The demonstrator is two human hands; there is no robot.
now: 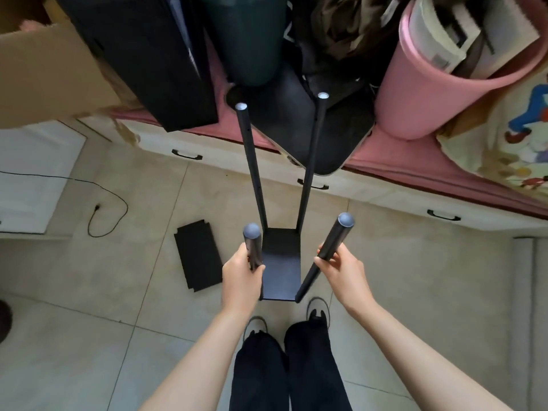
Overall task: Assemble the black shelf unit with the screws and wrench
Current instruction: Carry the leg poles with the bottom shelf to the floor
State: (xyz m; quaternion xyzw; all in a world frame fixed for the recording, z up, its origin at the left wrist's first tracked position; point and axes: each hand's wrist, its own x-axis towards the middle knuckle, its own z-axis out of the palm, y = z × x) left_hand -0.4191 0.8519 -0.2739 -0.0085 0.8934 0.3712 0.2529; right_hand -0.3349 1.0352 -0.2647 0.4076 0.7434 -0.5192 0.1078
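Note:
The black shelf unit (280, 262) stands upright on the tiled floor right in front of my feet: one black shelf board low down, with black poles rising from its corners. My left hand (241, 275) grips the near left pole (252, 244) just below its grey cap. My right hand (339, 266) grips the near right pole (333, 241), which leans outward to the right. The two far poles (252, 161) reach up toward the bed edge. A loose black shelf board (198, 255) lies flat on the floor to the left. No screws or wrench are visible.
A bed with a pink sheet (415, 170) and white drawers (385, 200) runs across ahead, piled with a black box (142, 54), a dark bin (246, 37), a pink bucket (444, 84) and a cardboard box (50, 75). A black cable (98, 203) lies on the tiles at the left.

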